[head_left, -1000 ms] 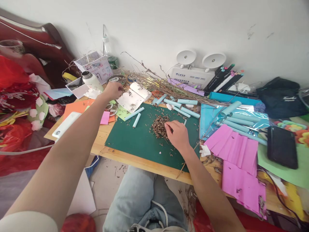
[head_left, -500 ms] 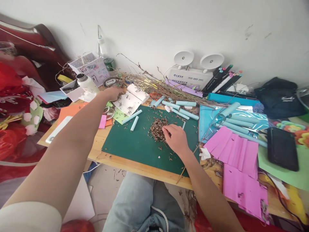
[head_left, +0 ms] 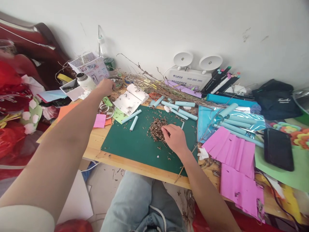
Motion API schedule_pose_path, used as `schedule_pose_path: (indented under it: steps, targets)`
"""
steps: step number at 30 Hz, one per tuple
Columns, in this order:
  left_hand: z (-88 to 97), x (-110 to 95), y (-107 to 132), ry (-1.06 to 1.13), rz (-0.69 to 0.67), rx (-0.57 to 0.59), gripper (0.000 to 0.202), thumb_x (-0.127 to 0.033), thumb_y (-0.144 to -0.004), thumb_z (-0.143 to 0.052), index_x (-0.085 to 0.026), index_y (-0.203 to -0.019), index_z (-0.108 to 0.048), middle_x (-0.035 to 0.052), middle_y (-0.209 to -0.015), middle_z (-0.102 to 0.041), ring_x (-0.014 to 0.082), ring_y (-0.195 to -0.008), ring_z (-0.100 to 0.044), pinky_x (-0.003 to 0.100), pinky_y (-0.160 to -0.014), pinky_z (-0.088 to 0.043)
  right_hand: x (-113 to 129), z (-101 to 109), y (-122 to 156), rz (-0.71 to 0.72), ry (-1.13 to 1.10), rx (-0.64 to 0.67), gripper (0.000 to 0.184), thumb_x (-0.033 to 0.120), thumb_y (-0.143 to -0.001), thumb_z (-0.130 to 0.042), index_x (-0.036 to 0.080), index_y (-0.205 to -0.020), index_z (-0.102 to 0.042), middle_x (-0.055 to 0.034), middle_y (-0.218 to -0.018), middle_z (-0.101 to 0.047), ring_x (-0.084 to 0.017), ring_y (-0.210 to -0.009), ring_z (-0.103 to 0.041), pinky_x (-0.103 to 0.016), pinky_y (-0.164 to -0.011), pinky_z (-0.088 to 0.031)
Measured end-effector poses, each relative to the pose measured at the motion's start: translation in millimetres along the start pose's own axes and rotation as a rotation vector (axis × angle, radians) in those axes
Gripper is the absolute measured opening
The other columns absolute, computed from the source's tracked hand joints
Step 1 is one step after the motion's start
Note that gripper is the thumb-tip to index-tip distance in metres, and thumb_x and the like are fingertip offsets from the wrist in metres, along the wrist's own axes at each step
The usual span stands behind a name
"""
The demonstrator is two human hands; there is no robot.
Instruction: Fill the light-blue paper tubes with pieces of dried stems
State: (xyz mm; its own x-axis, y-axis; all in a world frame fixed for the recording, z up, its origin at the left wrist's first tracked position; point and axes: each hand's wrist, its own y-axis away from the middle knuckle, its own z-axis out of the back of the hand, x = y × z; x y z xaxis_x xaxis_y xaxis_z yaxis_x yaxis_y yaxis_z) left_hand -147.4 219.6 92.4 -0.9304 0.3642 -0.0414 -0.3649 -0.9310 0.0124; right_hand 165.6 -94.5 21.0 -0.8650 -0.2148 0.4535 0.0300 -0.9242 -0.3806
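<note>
My left hand [head_left: 105, 87] is stretched far out to the back left of the table, knuckles up and fingers curled, beside a white bottle [head_left: 85, 82] and a round tape roll [head_left: 117, 81]; what it holds, if anything, is hidden. My right hand [head_left: 175, 138] rests on the green cutting mat [head_left: 135, 141], its fingertips pinched at the edge of a pile of dry brown plant bits [head_left: 156, 128]. Pale blue paper tubes [head_left: 134, 122] lie on the mat behind the pile.
Dry twigs [head_left: 169, 90] lie along the back. Pink crepe paper [head_left: 236, 158], a clear bag of blue tubes [head_left: 238, 122] and a black phone [head_left: 278, 149] fill the right side. A white twin-lamp unit [head_left: 190, 77], markers [head_left: 222, 82] and a paper box [head_left: 93, 67] stand by the wall.
My left hand has moved left and further back, from the white sheets towards the bottle and tape roll. My right hand stays at the plant pile.
</note>
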Motion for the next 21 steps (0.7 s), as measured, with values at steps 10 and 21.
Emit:
schedule_pose_path:
  steps: [10, 21]
  targets:
    - [49.4, -76.5, 22.6, -0.058, -0.121, 0.037, 0.025, -0.003, -0.079, -0.059, -0.004, -0.102, -0.069, 0.0064, -0.099, -0.07, 0.0124, -0.086, -0.051, 0.026, -0.093, -0.041, 1.5, 0.2, 0.3, -0.008, -0.057, -0.071, 0.026, 0.028, -0.098, -0.047, 0.02, -0.092, -0.071, -0.0062, -0.086, -0.073, -0.02, -0.081, -0.065, -0.033, -0.076, -0.044]
    - [0.6, -214.3, 119.7, 0.328, -0.311, 0.029, 0.034, -0.006, -0.066, -0.051, -0.015, -0.09, -0.074, 0.008, -0.088, -0.073, 0.0242, -0.086, -0.066, 0.034, -0.08, -0.051, 7.3, 5.9, -3.0, -0.09, -0.508, -0.177, 0.052, 0.041, -0.092, -0.061, 0.026, -0.14, -0.049, -0.0102, -0.124, -0.064, -0.016, -0.081, -0.069, -0.033, -0.078, -0.059]
